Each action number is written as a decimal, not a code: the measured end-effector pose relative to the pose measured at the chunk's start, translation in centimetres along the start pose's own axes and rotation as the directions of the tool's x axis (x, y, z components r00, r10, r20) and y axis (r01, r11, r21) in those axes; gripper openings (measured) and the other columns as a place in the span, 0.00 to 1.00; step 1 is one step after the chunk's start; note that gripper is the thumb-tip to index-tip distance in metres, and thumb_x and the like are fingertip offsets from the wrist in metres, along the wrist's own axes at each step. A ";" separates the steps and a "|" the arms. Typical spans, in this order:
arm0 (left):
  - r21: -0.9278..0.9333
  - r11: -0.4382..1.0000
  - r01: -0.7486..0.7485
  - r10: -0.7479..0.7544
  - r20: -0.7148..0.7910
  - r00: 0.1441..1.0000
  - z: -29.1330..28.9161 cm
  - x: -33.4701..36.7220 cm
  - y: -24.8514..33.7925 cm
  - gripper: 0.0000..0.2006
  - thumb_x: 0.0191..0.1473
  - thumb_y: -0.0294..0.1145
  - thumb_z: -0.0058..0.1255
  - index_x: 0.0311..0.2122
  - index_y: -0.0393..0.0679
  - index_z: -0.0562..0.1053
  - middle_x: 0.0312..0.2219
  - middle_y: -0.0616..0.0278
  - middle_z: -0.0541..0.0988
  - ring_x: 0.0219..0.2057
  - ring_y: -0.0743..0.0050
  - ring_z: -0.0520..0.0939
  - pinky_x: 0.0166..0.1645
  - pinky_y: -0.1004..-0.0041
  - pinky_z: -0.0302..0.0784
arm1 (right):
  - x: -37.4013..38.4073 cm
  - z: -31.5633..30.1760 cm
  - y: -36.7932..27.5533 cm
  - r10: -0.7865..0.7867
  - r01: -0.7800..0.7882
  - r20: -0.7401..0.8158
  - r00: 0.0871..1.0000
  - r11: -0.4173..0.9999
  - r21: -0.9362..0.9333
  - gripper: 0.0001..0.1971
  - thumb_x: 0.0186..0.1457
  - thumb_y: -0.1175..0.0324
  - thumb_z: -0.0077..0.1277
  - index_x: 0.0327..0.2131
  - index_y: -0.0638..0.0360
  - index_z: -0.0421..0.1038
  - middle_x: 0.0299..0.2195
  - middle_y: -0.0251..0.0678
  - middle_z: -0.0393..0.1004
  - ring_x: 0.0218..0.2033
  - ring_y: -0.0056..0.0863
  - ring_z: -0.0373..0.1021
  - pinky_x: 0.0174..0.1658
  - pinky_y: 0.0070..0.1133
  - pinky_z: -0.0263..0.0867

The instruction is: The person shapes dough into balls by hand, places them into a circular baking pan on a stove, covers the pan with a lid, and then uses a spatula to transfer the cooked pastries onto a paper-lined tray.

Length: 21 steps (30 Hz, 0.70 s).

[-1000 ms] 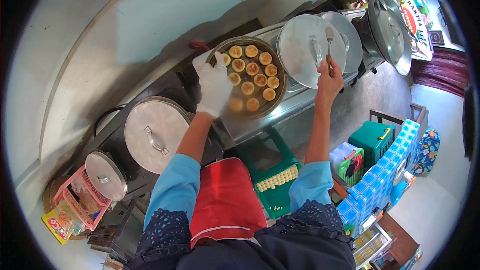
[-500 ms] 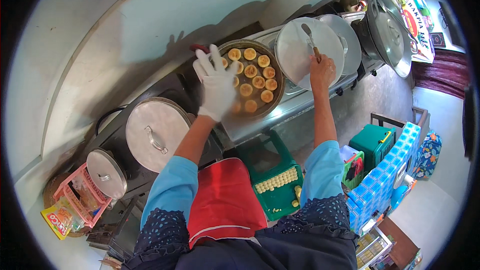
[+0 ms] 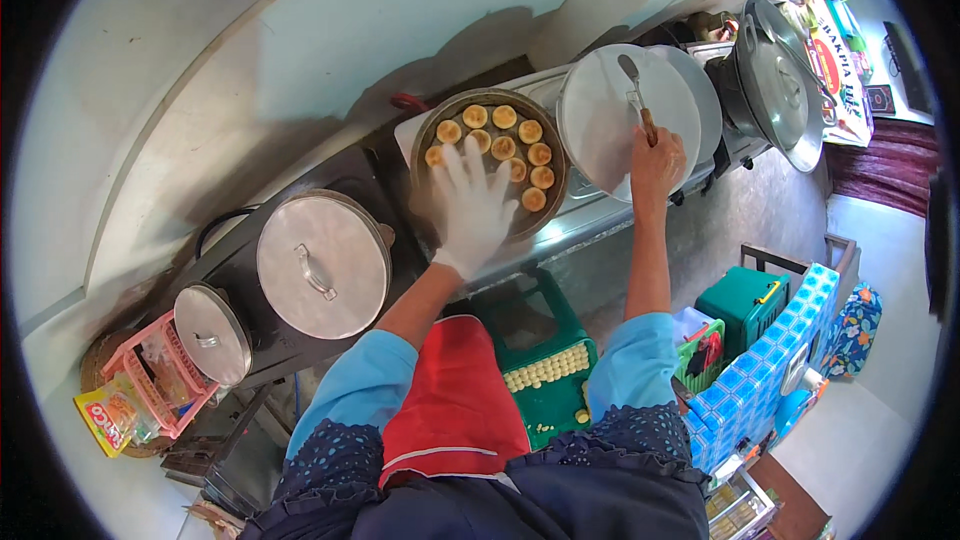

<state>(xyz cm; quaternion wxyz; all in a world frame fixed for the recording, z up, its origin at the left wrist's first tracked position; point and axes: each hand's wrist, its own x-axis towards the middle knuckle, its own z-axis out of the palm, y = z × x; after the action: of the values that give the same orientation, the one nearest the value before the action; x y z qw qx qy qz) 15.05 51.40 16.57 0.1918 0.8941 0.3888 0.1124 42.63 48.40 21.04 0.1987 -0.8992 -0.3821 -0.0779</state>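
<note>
My left hand (image 3: pixel 472 208), in a thin white glove, hovers over the near left part of a round pan (image 3: pixel 557 128) with its fingers spread and nothing gripped. Browned round pastries (image 3: pixel 541 154) lie flat in that pan; the glove hides some, and I cannot tell whether it touches any. In my bare right hand (image 3: pixel 657 162) is a small spatula (image 3: pixel 634 80), held by its wooden handle with the metal blade pointing away. The spatula is over a large pale round lid or tray (image 3: pixel 598 105), just right of the pan.
Two lidded pots, one larger (image 3: pixel 322 265) and one smaller (image 3: pixel 212 335), stand at left beside a pink basket (image 3: pixel 150 395). A big lidded pot (image 3: pixel 775 75) is at far right. Below the counter, a green tray (image 3: pixel 545 410) holds rows of pale dough pieces. A blue-checked cloth (image 3: pixel 745 390) lies at right.
My gloved left hand has moved right and nearer, from the pan's left edge to over its near part. My right hand still holds the spatula, slightly shifted.
</note>
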 end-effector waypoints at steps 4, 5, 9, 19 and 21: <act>0.049 0.995 0.084 -0.085 0.003 0.996 -0.1 -1.2 0.2 0.29 0.51 0.43 0.52 0.58 0.44 0.68 0.64 0.30 0.43 0.64 0.18 0.39 0.62 0.31 0.36 | -1.3 -1.7 -2.9 -0.057 0.060 -0.051 0.997 0.996 0.061 0.12 0.46 0.62 0.61 0.25 0.62 0.76 0.23 0.42 0.73 0.28 0.42 0.71 0.34 0.36 0.65; 0.055 0.993 0.102 -0.103 0.012 0.995 -0.1 -1.5 0.3 0.31 0.51 0.42 0.52 0.60 0.43 0.65 0.64 0.29 0.43 0.64 0.17 0.38 0.62 0.31 0.36 | -1.9 -1.9 -3.8 -0.078 0.078 -0.009 0.997 0.991 0.111 0.11 0.47 0.63 0.60 0.27 0.61 0.76 0.26 0.43 0.73 0.29 0.44 0.71 0.34 0.37 0.65; 0.032 0.963 0.268 -0.263 -0.101 0.959 -2.2 -4.8 1.7 0.35 0.50 0.37 0.53 0.63 0.36 0.57 0.64 0.30 0.44 0.63 0.15 0.38 0.62 0.31 0.38 | -5.6 -1.1 -7.1 -0.209 0.176 0.097 0.973 0.946 0.272 0.10 0.48 0.64 0.60 0.28 0.61 0.74 0.27 0.43 0.72 0.29 0.46 0.71 0.33 0.39 0.66; -0.042 0.878 0.478 -0.475 0.063 0.878 -10.8 -23.8 3.8 0.33 0.48 0.28 0.54 0.59 0.27 0.58 0.63 0.37 0.54 0.64 0.21 0.43 0.66 0.41 0.44 | -13.4 4.6 -11.4 -0.312 0.227 0.308 0.899 0.932 0.281 0.09 0.48 0.65 0.59 0.30 0.59 0.74 0.30 0.42 0.71 0.28 0.46 0.73 0.31 0.39 0.69; -0.039 0.850 0.526 -0.525 0.039 0.850 -11.5 -26.2 3.4 0.32 0.49 0.25 0.53 0.59 0.29 0.59 0.62 0.38 0.57 0.65 0.25 0.46 0.66 0.44 0.48 | -13.8 4.6 -11.4 -0.336 0.252 0.293 0.895 0.923 0.290 0.09 0.49 0.65 0.58 0.31 0.59 0.74 0.31 0.42 0.71 0.28 0.45 0.73 0.31 0.39 0.69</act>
<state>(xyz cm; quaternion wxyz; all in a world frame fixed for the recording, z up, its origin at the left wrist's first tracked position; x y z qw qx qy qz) -4.33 32.88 27.05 0.2419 0.7503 0.6129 0.0532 24.82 48.43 16.20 0.2253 -0.7988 -0.5495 0.0956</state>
